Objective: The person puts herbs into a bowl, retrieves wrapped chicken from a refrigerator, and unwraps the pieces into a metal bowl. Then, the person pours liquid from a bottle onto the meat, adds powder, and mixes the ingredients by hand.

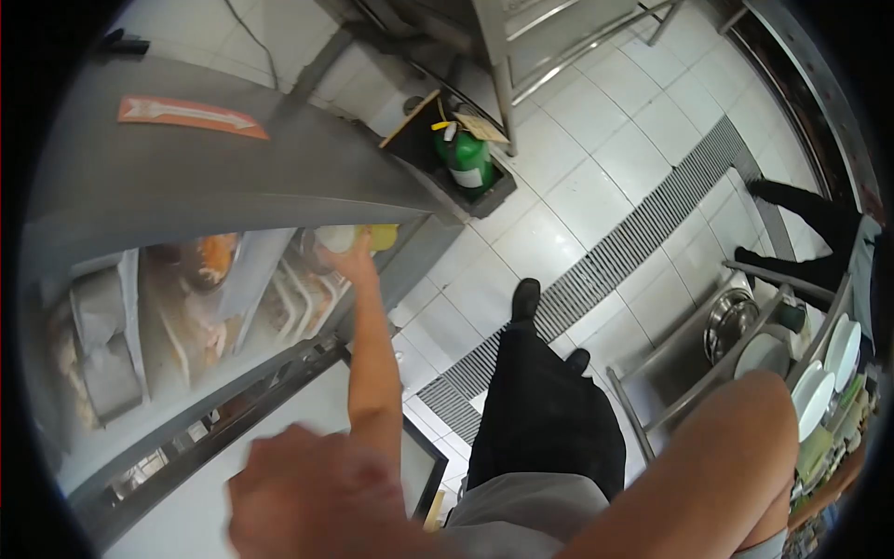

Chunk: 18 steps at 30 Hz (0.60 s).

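Observation:
My left arm stretches into an opened refrigerated cabinet point(233, 207). At its right end, my left hand point(349, 261) closes around a pale, whitish container point(333, 239); its exact kind is unclear. Just beside the fingers sits a yellow-green item point(383, 237). Close under the camera, my right hand point(317, 494) is large and blurred over a white surface point(251, 456), and its fingers cannot be made out. To the left of my left hand, clear tubs point(303, 303) stand in the cabinet, along with a metal pan of orange food point(216, 259) and grey metal trays point(102, 326).
A green gas cylinder point(466, 163) stands in a dark box beyond the cabinet. A drain grate point(615, 252) crosses the tiled floor. On my right, a metal rack holds white plates point(813, 396) and a steel bowl point(731, 321). Another person's dark-clad legs point(810, 219) are nearby.

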### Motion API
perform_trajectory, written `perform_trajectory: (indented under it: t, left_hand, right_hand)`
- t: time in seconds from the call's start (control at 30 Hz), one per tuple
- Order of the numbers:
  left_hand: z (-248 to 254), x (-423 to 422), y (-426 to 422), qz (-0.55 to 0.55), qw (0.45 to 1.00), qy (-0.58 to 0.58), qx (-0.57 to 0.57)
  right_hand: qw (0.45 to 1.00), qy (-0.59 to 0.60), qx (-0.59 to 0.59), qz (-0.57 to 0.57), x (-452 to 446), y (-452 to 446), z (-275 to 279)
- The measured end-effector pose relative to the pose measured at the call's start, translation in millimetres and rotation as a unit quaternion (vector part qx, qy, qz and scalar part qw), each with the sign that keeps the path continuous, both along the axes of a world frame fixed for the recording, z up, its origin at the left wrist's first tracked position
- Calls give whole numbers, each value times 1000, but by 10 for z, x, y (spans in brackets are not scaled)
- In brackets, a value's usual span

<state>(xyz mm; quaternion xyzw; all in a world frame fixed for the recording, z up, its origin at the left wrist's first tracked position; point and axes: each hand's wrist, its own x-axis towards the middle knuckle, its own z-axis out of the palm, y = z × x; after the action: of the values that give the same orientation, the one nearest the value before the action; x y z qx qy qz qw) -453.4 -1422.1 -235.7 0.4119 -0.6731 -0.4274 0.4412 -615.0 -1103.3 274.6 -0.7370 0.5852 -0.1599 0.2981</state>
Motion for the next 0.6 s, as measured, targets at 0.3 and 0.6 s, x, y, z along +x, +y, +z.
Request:
perform_trajectory:
  t: [0.3,0.6]
  left_hand:
    - [1017,257,1155,-158,980,-59,108]
    - [2573,-1460,3265,-662,749,-21,39]
  right_hand:
    - [960,23,74,-271,15,1256,-616]
    - [627,-224,81,-741,1418,3960,-1502]
